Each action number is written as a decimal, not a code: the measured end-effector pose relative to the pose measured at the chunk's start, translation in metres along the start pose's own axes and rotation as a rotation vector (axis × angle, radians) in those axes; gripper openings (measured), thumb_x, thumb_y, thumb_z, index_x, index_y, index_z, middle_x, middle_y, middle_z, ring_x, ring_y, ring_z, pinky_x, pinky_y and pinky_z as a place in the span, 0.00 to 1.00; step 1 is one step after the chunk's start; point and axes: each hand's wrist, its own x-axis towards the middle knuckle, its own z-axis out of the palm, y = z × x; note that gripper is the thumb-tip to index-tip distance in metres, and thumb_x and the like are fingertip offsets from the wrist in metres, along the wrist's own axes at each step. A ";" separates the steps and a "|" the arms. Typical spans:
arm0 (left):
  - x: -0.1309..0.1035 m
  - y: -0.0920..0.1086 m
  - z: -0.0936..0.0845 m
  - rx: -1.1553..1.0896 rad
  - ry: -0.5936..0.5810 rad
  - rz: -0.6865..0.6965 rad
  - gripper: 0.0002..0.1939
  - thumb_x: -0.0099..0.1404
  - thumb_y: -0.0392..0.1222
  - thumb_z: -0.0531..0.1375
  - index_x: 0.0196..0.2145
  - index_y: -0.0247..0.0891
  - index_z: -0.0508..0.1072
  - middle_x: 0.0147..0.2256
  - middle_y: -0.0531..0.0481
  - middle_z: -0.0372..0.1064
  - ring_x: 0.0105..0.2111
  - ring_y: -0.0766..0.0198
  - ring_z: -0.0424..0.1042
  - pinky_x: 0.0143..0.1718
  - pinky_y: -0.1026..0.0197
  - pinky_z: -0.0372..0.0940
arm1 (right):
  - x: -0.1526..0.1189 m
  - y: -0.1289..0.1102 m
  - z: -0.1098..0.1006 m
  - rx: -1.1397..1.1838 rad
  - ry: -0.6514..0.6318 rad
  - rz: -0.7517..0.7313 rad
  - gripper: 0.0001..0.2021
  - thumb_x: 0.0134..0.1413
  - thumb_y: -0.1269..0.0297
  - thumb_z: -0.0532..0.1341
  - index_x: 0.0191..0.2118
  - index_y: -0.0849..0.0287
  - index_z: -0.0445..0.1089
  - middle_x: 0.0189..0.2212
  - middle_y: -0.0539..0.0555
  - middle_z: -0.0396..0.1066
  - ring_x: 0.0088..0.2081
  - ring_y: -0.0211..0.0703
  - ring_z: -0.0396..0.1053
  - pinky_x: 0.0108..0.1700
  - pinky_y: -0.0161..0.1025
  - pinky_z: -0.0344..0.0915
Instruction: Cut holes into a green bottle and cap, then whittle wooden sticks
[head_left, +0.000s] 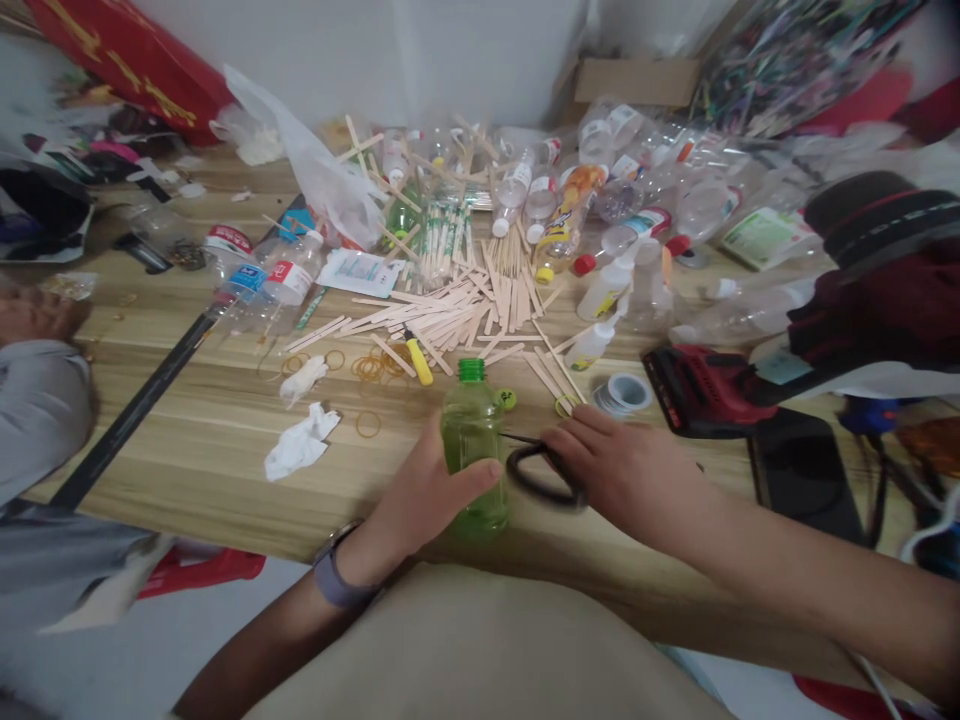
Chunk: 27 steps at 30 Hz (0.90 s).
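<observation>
My left hand (427, 485) is wrapped round the lower body of a green plastic bottle (472, 420), which stands upright and uncapped at the table's front edge. From the right, my right hand (615, 465) grips a pair of scissors (551, 490) with black handles. Their thin dark tip points left and meets or nearly meets the bottle's side; whether it has pierced the plastic I cannot tell. Just behind the bottle lie a small yellow-green cap (505, 400) and a screwdriver (418, 358) with a yellow handle.
Wooden sticks (450, 320) are heaped mid-table, with rubber bands (379, 368) and crumpled tissue (300, 440) to the left. Plastic bottles (514, 190) crowd the back. At right are a wire spool (622, 395), a red-and-black power tool (712, 390) and a phone (806, 475). Another person's arm (45, 410) rests at left.
</observation>
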 end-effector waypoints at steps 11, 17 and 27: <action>0.000 0.000 -0.001 -0.037 -0.027 -0.002 0.22 0.61 0.43 0.60 0.51 0.42 0.61 0.52 0.44 0.66 0.54 0.50 0.63 0.57 0.44 0.56 | 0.001 0.001 -0.002 -0.059 -0.041 -0.030 0.12 0.62 0.72 0.49 0.33 0.63 0.68 0.28 0.59 0.69 0.33 0.46 0.67 0.26 0.36 0.55; -0.002 0.005 -0.001 0.040 0.024 0.027 0.26 0.56 0.45 0.63 0.50 0.39 0.60 0.47 0.43 0.67 0.50 0.48 0.66 0.54 0.43 0.60 | 0.009 -0.002 -0.003 0.557 -0.386 0.397 0.21 0.68 0.57 0.45 0.30 0.62 0.67 0.19 0.51 0.66 0.19 0.35 0.59 0.21 0.32 0.52; -0.001 0.004 0.002 0.032 0.033 0.023 0.25 0.57 0.44 0.62 0.50 0.40 0.59 0.49 0.43 0.67 0.51 0.50 0.66 0.54 0.44 0.61 | 0.009 -0.004 -0.005 0.393 -0.216 0.306 0.16 0.63 0.63 0.49 0.27 0.62 0.65 0.20 0.52 0.64 0.21 0.36 0.58 0.22 0.32 0.53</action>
